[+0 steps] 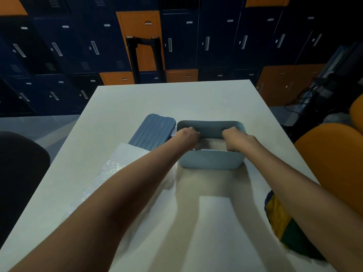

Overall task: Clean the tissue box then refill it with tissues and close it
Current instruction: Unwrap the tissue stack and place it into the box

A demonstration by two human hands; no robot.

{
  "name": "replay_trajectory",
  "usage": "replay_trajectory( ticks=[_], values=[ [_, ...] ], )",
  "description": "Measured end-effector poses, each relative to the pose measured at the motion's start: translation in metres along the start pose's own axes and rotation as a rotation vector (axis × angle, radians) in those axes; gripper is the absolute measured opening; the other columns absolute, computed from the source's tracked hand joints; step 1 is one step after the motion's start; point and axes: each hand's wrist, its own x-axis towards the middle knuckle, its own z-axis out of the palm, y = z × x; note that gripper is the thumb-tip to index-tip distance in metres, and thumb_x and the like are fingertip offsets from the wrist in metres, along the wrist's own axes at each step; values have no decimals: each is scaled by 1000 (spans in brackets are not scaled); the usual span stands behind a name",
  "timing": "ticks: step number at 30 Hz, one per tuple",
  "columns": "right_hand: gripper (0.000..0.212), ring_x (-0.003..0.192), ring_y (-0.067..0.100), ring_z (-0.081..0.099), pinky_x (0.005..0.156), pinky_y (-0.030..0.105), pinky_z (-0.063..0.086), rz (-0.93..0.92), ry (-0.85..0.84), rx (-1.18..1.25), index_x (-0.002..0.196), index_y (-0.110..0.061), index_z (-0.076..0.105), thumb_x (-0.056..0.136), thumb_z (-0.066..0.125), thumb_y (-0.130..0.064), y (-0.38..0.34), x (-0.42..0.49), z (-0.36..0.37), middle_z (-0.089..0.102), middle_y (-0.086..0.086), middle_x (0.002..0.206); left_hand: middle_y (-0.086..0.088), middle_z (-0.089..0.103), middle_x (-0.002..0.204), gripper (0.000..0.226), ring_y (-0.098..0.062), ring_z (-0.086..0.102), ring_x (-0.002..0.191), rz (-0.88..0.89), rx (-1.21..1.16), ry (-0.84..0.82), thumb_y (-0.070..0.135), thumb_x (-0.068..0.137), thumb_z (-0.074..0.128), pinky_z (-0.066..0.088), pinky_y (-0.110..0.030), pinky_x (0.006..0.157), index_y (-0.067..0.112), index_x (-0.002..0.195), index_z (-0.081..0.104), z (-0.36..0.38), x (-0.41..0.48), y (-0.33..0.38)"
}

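Observation:
An open light-blue tissue box (211, 160) stands in the middle of the white table (196, 99). Both my hands reach down into it. My left hand (187, 135) is at the box's left end and my right hand (234, 139) at its right end. Their fingers curl down around a white stack of tissues (211, 147) lying low in the box; the fingertips are hidden. The box's dark-blue ribbed lid (152, 131) lies just left of the box, its near end resting on a white tissue pack.
A white tissue pack in crinkly clear wrap (115, 163) lies left of the box, under my left forearm. A yellow, green and blue cloth (282, 226) sits at the table's right edge. An orange chair (334, 154) is on the right, a dark chair (19, 169) on the left.

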Motion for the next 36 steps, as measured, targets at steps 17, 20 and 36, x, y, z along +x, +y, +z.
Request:
replay_trajectory(
  ticks=[17,20,36],
  values=[
    [18,87,24,64,80,39,54,-307,483,480,98,-12,71,88,57,-18,-95,-41,-79,68,6,101,-10,59,130,40,-24,60,112,-160,-701,382,20,93,61,45,-26,85,14,132,52,-25,-108,-96],
    [21,86,25,64,78,42,56,-364,438,495,99,-9,70,91,51,-13,-132,-37,-64,67,8,100,-11,56,133,39,-25,55,117,-297,-684,478,25,98,53,46,-35,93,15,135,48,14,-122,-106],
    [22,70,27,54,59,31,40,-373,288,412,73,-10,50,93,50,-19,-192,-46,-7,54,5,74,-9,6,161,131,-32,11,147,-537,-728,233,95,45,52,17,-65,107,51,140,-27,104,-175,-79]
  ],
)
